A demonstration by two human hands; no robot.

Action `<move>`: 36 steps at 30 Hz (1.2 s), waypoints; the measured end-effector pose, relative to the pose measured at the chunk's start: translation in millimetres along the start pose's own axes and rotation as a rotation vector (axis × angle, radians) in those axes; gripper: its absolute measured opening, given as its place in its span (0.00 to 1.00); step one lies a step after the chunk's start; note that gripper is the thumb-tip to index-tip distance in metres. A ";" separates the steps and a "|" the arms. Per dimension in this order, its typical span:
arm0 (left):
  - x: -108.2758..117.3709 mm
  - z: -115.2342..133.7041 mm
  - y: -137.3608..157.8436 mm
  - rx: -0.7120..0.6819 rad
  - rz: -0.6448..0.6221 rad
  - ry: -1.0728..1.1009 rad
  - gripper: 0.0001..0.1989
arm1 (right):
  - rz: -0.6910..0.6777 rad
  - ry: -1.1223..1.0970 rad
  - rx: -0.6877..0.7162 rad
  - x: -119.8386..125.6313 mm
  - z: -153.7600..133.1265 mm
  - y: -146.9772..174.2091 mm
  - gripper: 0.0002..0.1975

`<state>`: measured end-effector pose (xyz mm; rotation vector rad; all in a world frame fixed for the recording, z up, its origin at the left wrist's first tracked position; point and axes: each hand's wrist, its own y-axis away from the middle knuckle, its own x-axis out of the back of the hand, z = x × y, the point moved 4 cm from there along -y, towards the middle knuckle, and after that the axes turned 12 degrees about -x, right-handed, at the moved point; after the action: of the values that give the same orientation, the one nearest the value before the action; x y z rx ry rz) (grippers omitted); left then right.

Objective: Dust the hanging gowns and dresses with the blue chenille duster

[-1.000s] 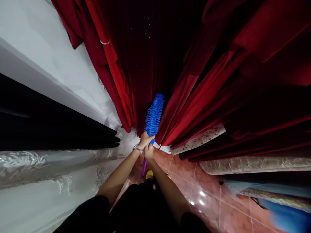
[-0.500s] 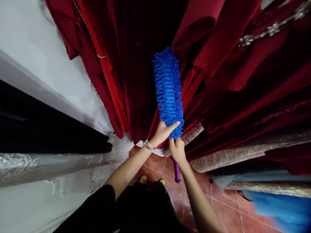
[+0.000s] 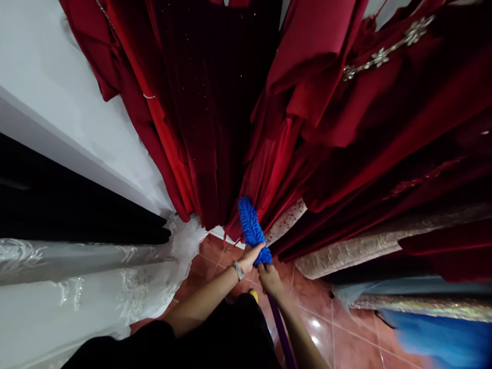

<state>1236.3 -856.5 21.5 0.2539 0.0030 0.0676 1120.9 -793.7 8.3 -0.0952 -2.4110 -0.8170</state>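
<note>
Hands, two, holding one blue duster

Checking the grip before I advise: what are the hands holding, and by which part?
A blue duster: the left hand grips the lower end of its bristly head; the right hand holds it just below, near the purple handle's top.

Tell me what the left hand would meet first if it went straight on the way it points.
Past the blue duster it grasps, the left hand would probably meet the pale, red-speckled hanging garment first, though depth is hard to judge.
</note>
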 end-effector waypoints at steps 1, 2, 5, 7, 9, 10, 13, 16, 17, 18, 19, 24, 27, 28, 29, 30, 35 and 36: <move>-6.8 -10.2 10.0 0.044 0.015 0.060 0.05 | -0.028 0.021 -0.029 4.7 13.0 4.4 0.20; -13.7 -17.9 18.5 0.081 0.046 0.121 0.03 | -0.044 0.033 -0.018 11.6 21.7 8.8 0.19; -33.0 -21.1 36.9 0.171 0.223 0.344 0.13 | -0.086 0.085 0.162 41.9 22.9 20.0 0.17; -43.4 -0.2 43.1 0.174 0.332 0.481 0.18 | -0.135 0.141 0.291 67.8 4.9 25.0 0.18; -50.3 41.7 42.4 0.079 0.359 0.546 0.22 | -0.146 0.207 0.411 98.6 -26.9 27.6 0.20; -52.4 68.8 39.1 0.000 0.349 0.552 0.24 | -0.122 0.242 0.473 115.5 -47.2 28.1 0.21; -57.0 158.5 17.7 -0.296 0.309 0.476 0.27 | 0.040 0.346 0.656 164.7 -114.3 27.0 0.18; -67.6 228.3 -15.3 -0.579 0.319 0.410 0.26 | 0.233 0.368 0.754 202.4 -166.9 20.5 0.16; -73.2 240.9 -26.6 -0.638 0.321 0.425 0.25 | 0.276 0.364 0.751 210.4 -176.7 16.6 0.16; -79.6 246.7 -37.1 -0.663 0.315 0.457 0.25 | 0.303 0.362 0.731 215.7 -181.8 11.7 0.17; -86.2 245.7 -46.2 -0.654 0.303 0.498 0.24 | 0.311 0.367 0.698 218.0 -182.1 6.0 0.17; -113.0 165.8 -54.8 -0.311 0.267 0.600 0.18 | 0.142 0.417 0.480 195.0 -124.6 -25.9 0.15; -121.8 96.2 -28.7 -0.077 0.364 0.572 0.18 | -0.043 0.392 0.412 170.2 -65.9 -33.3 0.15; -124.0 75.7 -16.3 -0.015 0.416 0.559 0.19 | -0.098 0.365 0.402 163.9 -46.1 -32.4 0.16; -126.1 57.9 -3.0 0.031 0.463 0.543 0.21 | -0.148 0.333 0.394 159.3 -27.1 -30.0 0.16; -128.3 43.3 10.8 0.063 0.497 0.524 0.24 | -0.191 0.299 0.388 156.4 -9.2 -26.2 0.17; -133.7 24.1 73.3 0.004 0.483 0.378 0.30 | -0.308 0.142 0.404 161.2 53.2 2.7 0.18; -133.3 29.8 82.0 -0.031 0.454 0.342 0.29 | -0.300 0.102 0.413 164.3 58.5 8.5 0.18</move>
<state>1098.2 -793.7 70.2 0.2059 0.2850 0.5614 957.5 -772.0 66.0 0.4673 -2.4741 -0.4178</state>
